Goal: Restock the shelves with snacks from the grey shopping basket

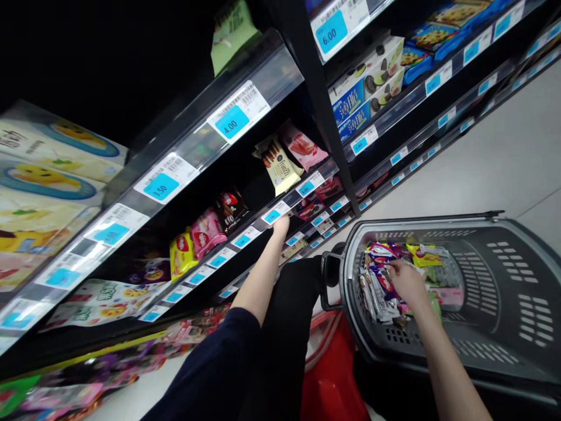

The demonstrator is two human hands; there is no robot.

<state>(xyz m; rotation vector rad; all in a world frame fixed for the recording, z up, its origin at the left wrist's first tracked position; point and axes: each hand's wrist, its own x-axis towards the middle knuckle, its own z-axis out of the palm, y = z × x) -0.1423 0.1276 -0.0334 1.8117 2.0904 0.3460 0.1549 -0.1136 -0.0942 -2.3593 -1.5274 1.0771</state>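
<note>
Right hand point(407, 282) has curled fingers in the snack packs point(380, 301) in the basket point(506, 304), can't tell if gripping; left hand's point(281, 225) are hidden at the shelf edge point(259, 227). Yanking could make slick wrappers slip.

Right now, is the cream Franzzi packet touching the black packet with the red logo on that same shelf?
Apart. The head view shows dark shelf between the Franzzi packet and the black packet.
</note>
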